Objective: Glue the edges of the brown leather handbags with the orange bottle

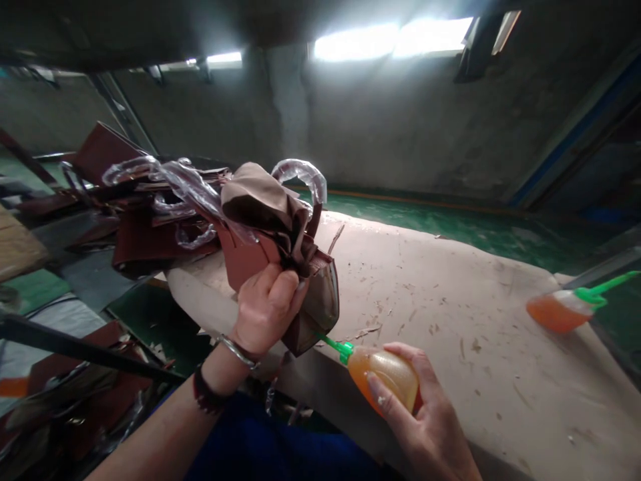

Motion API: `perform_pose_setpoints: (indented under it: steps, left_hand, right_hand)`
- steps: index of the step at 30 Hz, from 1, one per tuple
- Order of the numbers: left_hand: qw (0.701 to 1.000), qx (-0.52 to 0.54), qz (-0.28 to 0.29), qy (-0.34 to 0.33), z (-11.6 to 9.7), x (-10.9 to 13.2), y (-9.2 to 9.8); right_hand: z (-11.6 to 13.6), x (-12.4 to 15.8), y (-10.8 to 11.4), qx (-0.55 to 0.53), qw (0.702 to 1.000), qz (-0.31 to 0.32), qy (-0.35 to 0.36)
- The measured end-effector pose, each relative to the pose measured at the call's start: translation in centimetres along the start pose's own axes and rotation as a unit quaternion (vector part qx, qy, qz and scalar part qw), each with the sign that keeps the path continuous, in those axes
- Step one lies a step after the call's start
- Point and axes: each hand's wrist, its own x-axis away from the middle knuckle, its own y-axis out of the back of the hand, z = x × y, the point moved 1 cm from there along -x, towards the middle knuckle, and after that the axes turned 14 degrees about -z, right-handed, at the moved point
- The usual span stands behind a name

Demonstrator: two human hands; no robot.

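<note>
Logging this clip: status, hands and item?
Left hand grips brown handbag. Right hand holds orange glue bottle, green nozzle at bag's lower edge. Second glue bottle lies on table, clear.

Dim overall; daylight enters through blown-out rectangular wall windows point(395, 39) at twelve o'clock, glaring white. The pale scuffed worktable point(451, 294) at three o'clock catches soft light. Seven to nine o'clock sinks into murky shadow. Edges bend with wide-angle distortion; detail is soft throughout.

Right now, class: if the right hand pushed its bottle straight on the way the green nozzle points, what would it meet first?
The right hand would most likely drive the glue bottle into the brown bag's lower edge; its tip looks almost touching.
</note>
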Motion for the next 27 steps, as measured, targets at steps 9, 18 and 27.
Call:
perform_pose_setpoints:
  steps: [9,18,27]
  left_hand:
    - [0.999,0.034,-0.036,-0.003,0.9,-1.3,-4.3]
    - [0.997,0.037,0.015,0.064,-1.7,3.0,-0.2]
    - [0.994,0.006,0.034,0.102,-1.0,3.9,4.3]
  right_hand:
    - [1.2,-3.0,-0.3,-0.059,0.997,-0.054,-0.012]
    - [-0.3,-1.5,-0.5,-0.021,0.998,-0.063,0.001]
    - [-0.9,-0.3,-1.7,0.014,0.997,-0.054,0.061]
